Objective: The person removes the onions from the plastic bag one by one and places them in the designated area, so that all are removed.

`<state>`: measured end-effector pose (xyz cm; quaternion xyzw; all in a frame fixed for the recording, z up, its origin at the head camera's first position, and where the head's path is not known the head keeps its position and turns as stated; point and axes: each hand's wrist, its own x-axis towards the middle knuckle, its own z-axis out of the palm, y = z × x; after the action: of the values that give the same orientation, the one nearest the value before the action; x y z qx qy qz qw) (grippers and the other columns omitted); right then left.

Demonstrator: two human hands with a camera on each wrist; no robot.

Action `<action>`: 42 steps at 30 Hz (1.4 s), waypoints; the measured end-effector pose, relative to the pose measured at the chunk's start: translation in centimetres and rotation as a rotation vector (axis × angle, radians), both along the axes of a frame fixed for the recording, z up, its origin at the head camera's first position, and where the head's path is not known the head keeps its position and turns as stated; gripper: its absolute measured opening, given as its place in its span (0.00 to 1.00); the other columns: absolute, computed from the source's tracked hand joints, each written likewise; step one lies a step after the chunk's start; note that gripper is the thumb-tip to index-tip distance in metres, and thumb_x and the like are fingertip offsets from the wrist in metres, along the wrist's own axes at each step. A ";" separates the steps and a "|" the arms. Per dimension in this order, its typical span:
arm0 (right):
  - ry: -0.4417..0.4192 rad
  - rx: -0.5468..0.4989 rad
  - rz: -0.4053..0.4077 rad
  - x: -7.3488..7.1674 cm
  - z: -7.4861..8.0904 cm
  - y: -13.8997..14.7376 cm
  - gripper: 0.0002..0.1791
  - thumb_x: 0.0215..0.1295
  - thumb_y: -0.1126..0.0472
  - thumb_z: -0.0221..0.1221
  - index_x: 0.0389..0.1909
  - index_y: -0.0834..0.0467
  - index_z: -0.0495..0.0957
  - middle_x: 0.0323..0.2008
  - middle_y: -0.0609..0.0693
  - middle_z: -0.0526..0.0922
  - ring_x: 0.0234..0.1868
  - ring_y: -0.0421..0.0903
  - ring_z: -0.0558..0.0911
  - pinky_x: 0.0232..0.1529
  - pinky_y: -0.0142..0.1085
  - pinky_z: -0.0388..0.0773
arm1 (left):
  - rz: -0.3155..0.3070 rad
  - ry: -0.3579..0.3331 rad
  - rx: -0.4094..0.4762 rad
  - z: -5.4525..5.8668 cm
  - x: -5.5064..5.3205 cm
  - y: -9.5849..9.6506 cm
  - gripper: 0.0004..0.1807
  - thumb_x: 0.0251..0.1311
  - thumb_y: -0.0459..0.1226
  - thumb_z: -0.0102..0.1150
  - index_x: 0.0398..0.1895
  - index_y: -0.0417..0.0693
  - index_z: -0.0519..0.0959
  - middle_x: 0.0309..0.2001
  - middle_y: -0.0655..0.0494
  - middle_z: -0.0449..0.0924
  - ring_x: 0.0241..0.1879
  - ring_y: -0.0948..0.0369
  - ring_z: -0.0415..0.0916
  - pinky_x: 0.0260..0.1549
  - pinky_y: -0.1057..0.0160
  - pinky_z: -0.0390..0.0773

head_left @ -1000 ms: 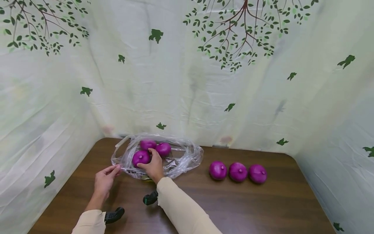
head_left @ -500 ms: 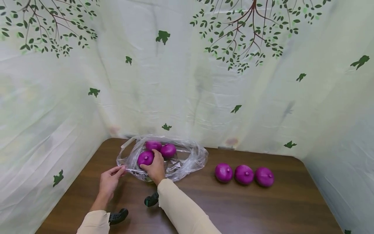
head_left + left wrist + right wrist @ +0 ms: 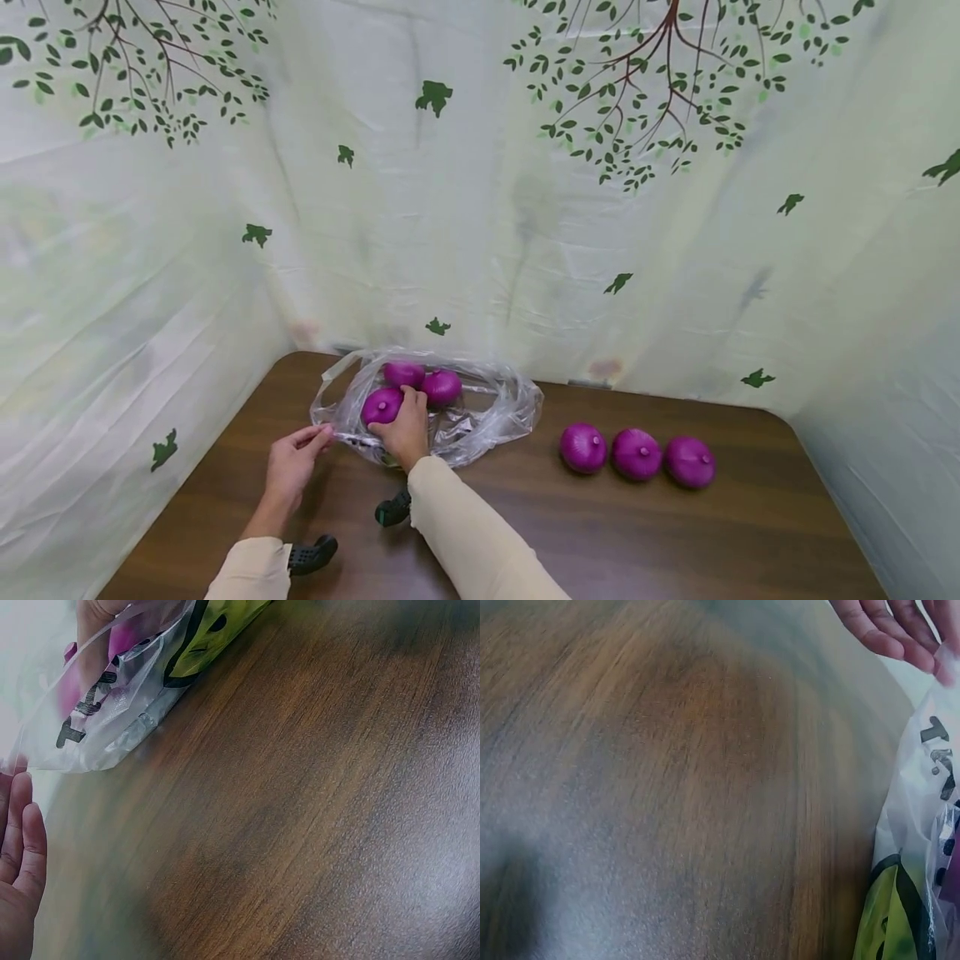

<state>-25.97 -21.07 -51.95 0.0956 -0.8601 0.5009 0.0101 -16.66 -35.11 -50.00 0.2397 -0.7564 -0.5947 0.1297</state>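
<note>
At back left of the table (image 3: 637, 533), plastic bag (image 3: 517, 410), mouth spread. Right hand (image 3: 407, 429) inside, thumb and fingers curled round front onion (image 3: 378, 407); two onions (image 3: 442, 387) behind it. Left hand (image 3: 290, 467) pinches bag's edge. Three more onions (image 3: 637, 455) in a row, right of bag.

I'm looking into a curtained-off booth (image 3: 161, 325): leaf-printed drapes (image 3: 480, 242) enclose the wood-grain desk (image 3: 660, 542) at back and both sides.
</note>
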 end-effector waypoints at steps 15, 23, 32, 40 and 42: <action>-0.027 -0.022 0.028 0.0 -0.6 1.7 0.42 0.41 0.59 0.78 0.58 0.56 0.66 0.49 0.54 0.69 0.51 0.52 0.75 0.54 0.44 0.74 | -0.029 -0.007 0.003 -0.1 -0.4 1.1 0.26 0.66 0.42 0.57 0.55 0.25 0.74 0.34 0.59 0.86 0.34 0.70 0.80 0.38 0.76 0.76; -0.025 -0.043 0.033 0.0 -0.9 2.5 0.42 0.40 0.59 0.77 0.58 0.55 0.67 0.49 0.52 0.70 0.51 0.51 0.75 0.54 0.44 0.75 | -0.051 -0.024 0.009 -0.1 -0.5 1.3 0.27 0.66 0.43 0.57 0.56 0.26 0.73 0.34 0.61 0.85 0.35 0.71 0.80 0.38 0.79 0.74; 0.020 -0.085 0.063 0.2 0.3 3.0 0.43 0.41 0.58 0.77 0.60 0.55 0.68 0.51 0.51 0.71 0.53 0.50 0.74 0.55 0.44 0.74 | -0.022 -0.021 0.003 0.1 -0.6 1.1 0.28 0.66 0.45 0.57 0.57 0.28 0.74 0.33 0.65 0.84 0.35 0.71 0.80 0.38 0.81 0.72; 0.034 -0.114 0.102 0.6 1.5 3.9 0.42 0.41 0.56 0.78 0.59 0.54 0.69 0.53 0.50 0.73 0.53 0.47 0.75 0.55 0.41 0.74 | -0.012 -0.010 0.036 0.2 -0.5 0.4 0.29 0.65 0.44 0.59 0.58 0.26 0.72 0.30 0.70 0.83 0.34 0.73 0.80 0.36 0.82 0.73; 0.038 -0.119 0.118 0.8 1.9 4.3 0.42 0.41 0.55 0.78 0.59 0.54 0.69 0.53 0.50 0.74 0.54 0.47 0.75 0.55 0.41 0.74 | -0.013 -0.010 0.030 0.2 -0.4 0.2 0.30 0.65 0.44 0.59 0.58 0.26 0.72 0.29 0.72 0.82 0.33 0.73 0.80 0.36 0.81 0.73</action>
<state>-25.18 -16.76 -50.00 0.1548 -0.8214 0.5490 0.0024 -17.09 -34.91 -49.77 0.2398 -0.7495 -0.6056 0.1183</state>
